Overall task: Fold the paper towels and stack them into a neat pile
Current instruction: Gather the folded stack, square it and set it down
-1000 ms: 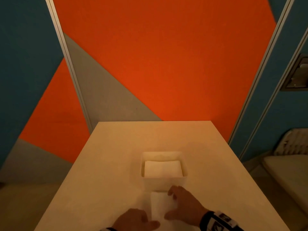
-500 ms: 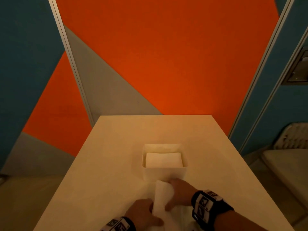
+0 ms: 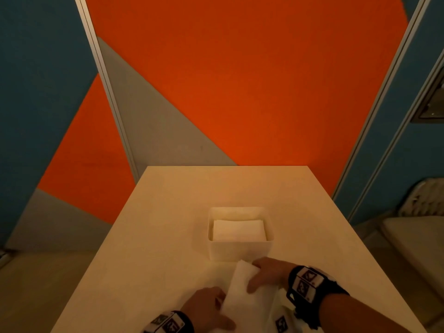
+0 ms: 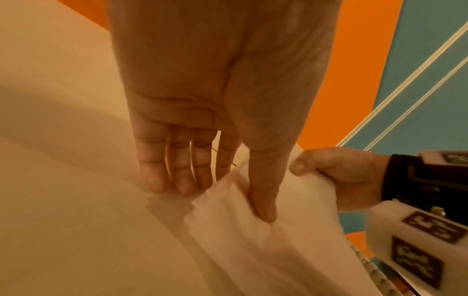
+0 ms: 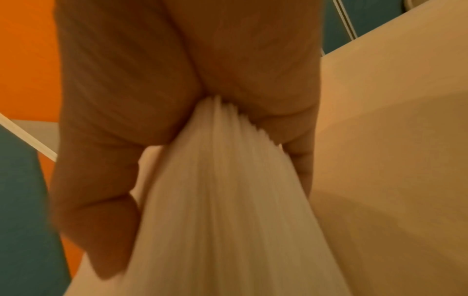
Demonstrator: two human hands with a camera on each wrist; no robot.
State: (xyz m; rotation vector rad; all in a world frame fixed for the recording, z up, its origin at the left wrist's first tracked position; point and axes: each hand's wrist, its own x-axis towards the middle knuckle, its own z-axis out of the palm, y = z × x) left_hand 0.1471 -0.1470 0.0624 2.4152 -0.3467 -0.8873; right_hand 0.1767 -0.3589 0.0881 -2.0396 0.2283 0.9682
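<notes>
A white paper towel (image 3: 242,292) is raised off the cream table (image 3: 168,236) at its near edge, standing up as a creased flap. My right hand (image 3: 266,272) grips its far right part, thumb on the near face and fingers behind; the right wrist view shows the sheet (image 5: 222,200) bunched inside that hand (image 5: 202,190). My left hand (image 3: 206,306) pinches the towel's lower left edge. In the left wrist view its thumb (image 4: 263,210) presses into the towel (image 4: 291,240) and its fingers (image 4: 177,180) lie along the edge. Just beyond stands a white box (image 3: 240,251) holding folded towels (image 3: 237,230).
The box sits mid-table, directly beyond my hands. Bare tabletop lies to its left, right and far side. An orange, grey and blue wall stands behind the table. A chair (image 3: 413,236) stands off the table's right edge.
The towel lay flat under both hands a second ago. Both hands have since taken hold of it and lifted it into an upright flap.
</notes>
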